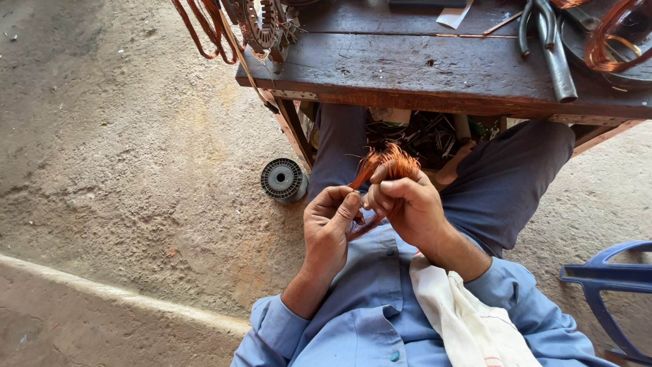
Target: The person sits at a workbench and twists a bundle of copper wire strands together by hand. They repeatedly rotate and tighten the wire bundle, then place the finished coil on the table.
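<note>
A bundle of thin copper wire (392, 162) fans out above my hands, over my lap. My right hand (404, 204) is closed around the bundle's upper part, with frayed strands sticking out past the fingers. My left hand (329, 224) pinches the lower end of the same bundle between thumb and fingers. Both hands touch each other at the fingertips. I sit with my knees under a dark wooden bench (435, 71).
On the bench lie metal pliers (551, 47), a motor stator with copper loops (261, 27) at the left end and a copper coil (614, 37) at the right. An empty wire spool (283, 180) sits on the dirt floor. A blue plastic chair (608, 285) stands at right. A white cloth (468, 319) lies on my chest.
</note>
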Available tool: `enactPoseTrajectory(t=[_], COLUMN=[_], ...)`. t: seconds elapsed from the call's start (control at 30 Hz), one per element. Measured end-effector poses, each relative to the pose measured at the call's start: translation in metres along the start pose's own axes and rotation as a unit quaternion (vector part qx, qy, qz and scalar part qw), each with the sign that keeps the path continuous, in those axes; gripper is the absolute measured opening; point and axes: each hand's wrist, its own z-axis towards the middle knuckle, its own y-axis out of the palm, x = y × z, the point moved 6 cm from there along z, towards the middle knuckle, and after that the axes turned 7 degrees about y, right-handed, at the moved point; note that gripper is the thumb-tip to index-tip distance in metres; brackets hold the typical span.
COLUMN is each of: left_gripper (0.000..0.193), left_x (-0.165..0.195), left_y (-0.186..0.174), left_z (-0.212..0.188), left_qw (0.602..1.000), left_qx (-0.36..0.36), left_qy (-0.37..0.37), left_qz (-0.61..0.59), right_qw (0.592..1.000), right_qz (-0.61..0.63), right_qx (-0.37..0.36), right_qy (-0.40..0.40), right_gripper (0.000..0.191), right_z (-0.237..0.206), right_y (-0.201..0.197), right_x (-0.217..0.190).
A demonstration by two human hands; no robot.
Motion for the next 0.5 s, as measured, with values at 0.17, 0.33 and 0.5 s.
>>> enactPoseTrajectory(t=[0.17, 0.33, 0.5], left_gripper=[0.012, 0.011, 0.012], left_x=[-0.0018, -0.0001, 0.0037], left_y=[0.0026, 0.0011, -0.0027], left_z=[-0.0028, -0.0039, -0.0005], left_qw=[1.0, 1.0, 0.999], left_qx=[-0.018, -0.012, 0.006], left_qy=[-0.001, 0.008, 0.02], left_qz=[0.022, 0.02, -0.028], right_qw=[0.997, 0.996, 0.998], right_qz=[-0.054, -0.055, -0.049], right_qx=[0.056, 0.067, 0.046], right_qy=[0.018, 0.018, 0.019], right_gripper=[0.013, 0.009, 0.01], right_z=[-0.0035, -0.0036, -0.0011], right_y=[-0.0057, -0.0076, -0.0076], right_x=[0.0064, 0.0073, 0.0068])
